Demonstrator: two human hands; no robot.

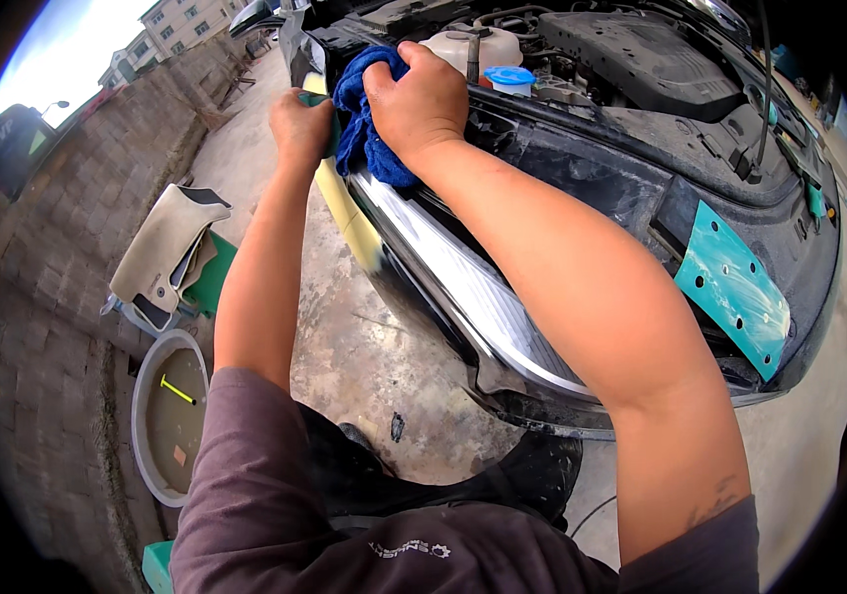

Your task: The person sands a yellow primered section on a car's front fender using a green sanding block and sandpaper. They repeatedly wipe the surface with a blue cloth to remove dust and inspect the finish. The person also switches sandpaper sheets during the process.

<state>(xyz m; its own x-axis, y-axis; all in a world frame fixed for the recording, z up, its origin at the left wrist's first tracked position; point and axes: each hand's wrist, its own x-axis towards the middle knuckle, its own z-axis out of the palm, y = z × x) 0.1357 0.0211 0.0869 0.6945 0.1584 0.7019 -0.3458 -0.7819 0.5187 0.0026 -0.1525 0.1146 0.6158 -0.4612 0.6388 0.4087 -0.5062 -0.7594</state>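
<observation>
My right hand (421, 104) is closed on a bunched dark-blue cloth (389, 156), at the upper middle, against the edge of the car's front fender. Beside it, my left hand (301, 129) is closed on a teal-green piece (330, 134), mostly hidden by the fingers, that resembles sandpaper. Below the left hand, a pale-yellow patch (349, 218) runs along the fender's outer edge. The long clear headlight (478, 282) lies under my right forearm. A perforated teal sanding sheet (735, 287) with whitish smears rests on the car's front end at right.
The hood is up over a dusty engine bay with a black engine cover (646, 64) and a blue-capped reservoir (509, 79). At left, a round basin (139, 421) holds murky water and a yellow T-shaped tool (178, 389). A beige panel (161, 247) stands by the block wall (37, 247).
</observation>
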